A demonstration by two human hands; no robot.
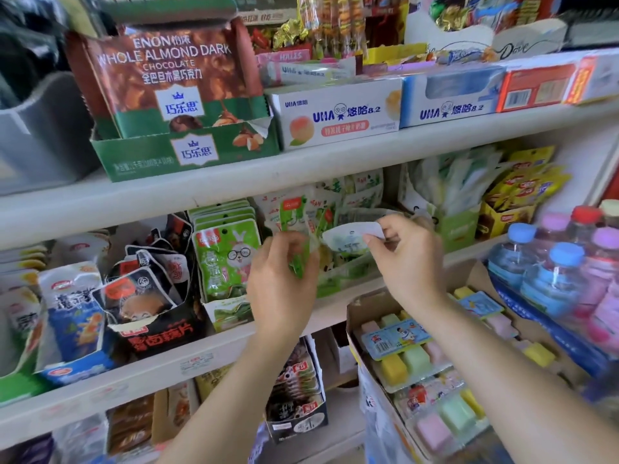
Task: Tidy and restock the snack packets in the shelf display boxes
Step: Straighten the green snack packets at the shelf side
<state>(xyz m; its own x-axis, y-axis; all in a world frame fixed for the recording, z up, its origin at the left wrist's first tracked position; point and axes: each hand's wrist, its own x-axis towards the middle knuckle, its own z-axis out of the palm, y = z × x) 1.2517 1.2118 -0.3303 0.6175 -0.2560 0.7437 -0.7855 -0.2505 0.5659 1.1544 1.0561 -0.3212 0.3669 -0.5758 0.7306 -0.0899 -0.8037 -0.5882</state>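
On the middle shelf stands a green display box (338, 279) with several green and white snack packets (321, 209) upright in it. My left hand (284, 272) grips a green packet (296, 266) at the box's left front. My right hand (408, 252) pinches the edge of a white and green packet (348, 239) lying across the top of the box. To the left, a box holds green rabbit packets (224, 256).
Black snack packets (147, 293) and blue-white packets (73, 313) fill the shelf's left. Water bottles (549, 272) stand at the right. A cardboard box of pastel candy blocks (418, 360) sits under my right arm. Chocolate (174, 82) and UHA boxes (338, 112) line the upper shelf.
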